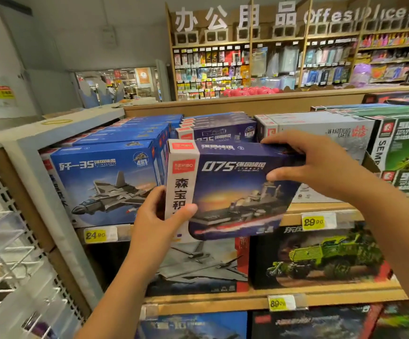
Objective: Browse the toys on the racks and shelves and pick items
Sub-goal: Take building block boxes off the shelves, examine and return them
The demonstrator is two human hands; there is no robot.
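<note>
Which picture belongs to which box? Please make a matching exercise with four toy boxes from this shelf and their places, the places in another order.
Things:
1. ship box
2. jet box
3. green truck box
4. white box

Places:
A. top shelf, left of the held box
B. held in both hands
C. top shelf, behind the right hand
D. second shelf, under the 29.90 price tag

Pairs: 1-B, 2-A, 3-D, 4-C. The left hand grips the ship box at its white end.
</note>
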